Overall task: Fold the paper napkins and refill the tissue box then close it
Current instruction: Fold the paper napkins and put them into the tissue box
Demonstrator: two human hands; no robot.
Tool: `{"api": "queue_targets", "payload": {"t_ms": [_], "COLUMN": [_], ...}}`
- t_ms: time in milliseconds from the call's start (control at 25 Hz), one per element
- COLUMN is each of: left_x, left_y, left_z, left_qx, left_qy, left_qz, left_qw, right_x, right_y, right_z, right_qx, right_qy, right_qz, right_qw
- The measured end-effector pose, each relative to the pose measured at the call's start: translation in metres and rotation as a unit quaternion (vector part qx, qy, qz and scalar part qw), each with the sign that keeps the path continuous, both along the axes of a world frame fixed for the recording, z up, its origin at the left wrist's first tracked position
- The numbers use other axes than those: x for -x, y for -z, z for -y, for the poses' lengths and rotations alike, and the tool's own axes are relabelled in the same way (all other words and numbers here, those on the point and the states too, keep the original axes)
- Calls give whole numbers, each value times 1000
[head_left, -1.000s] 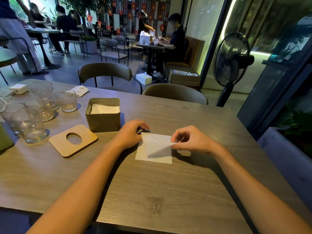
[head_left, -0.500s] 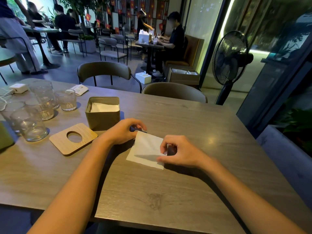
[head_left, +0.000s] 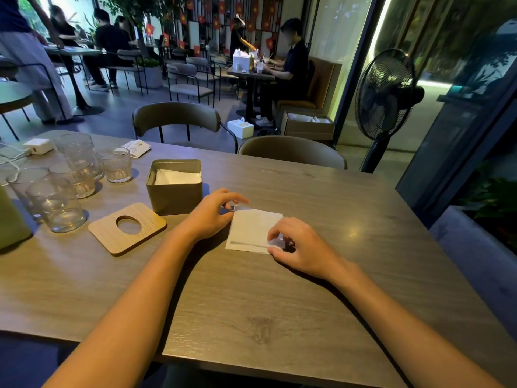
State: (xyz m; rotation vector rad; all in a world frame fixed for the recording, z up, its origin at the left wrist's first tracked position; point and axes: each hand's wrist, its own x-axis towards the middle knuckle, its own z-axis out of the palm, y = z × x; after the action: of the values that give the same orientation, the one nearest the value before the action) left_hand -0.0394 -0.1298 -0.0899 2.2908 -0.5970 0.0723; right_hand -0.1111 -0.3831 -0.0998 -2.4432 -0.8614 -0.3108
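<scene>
At centre frame the right hand [head_left: 303,249] pinches the near-right corner of the thin white folded paper napkin [head_left: 250,229], which lies flat on the grey wood-grain worktop [head_left: 251,317]. The left hand [head_left: 212,215] pins its far-left corner with relaxed fingers. The napkin looks light, limp and easily torn, so it is best lifted by its folded edges. Further up and left stands the open olive metal tissue box [head_left: 174,193].

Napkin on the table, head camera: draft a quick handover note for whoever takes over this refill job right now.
Hands: the left grip has its fingers at the far left corner of the napkin; a pinch can't be confirmed. The right grip pinches the near right corner.
Things: the napkin lies flat on the table, right of the open tissue box. The wooden lid lies beside the box.
Done: folded napkins sit in the box, and this one is folded over.
Left: finish the fold, load it, set the lid on.
</scene>
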Motion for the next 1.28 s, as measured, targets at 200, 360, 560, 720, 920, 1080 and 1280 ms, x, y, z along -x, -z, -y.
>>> {"api": "queue_targets", "payload": {"t_ms": [200,360,560,720,920,1080,1280], "left_x": [1,2,3,1,2,1,1], "left_y": [0,-4,-4,-1,-2,-3,-5], "left_z": [-3,-9,-17,-16,-8,-9,-7], "left_qx": [1,-1,-17,-11,31,33,33], "left_qy": [6,6,16,-18,-49,-44,-55], "left_qz": [-12,-10,-14,-16,-13,-22,1], "left_qw": [1000,1000,1000,1000,998,998,998], "right_x": [1,4,4,5,5,-6,-31], "right_y": [10,9,10,10,9,5,-1], "right_z": [-1,0,3,3,0,-2,-11], "right_qx": [49,29,13,-10,-41,-199,-183], "right_qy": [3,46,72,46,28,141,209], "right_qz": [85,87,24,16,-8,-86,-129], "right_qw": [995,995,997,999,999,966,952]}}
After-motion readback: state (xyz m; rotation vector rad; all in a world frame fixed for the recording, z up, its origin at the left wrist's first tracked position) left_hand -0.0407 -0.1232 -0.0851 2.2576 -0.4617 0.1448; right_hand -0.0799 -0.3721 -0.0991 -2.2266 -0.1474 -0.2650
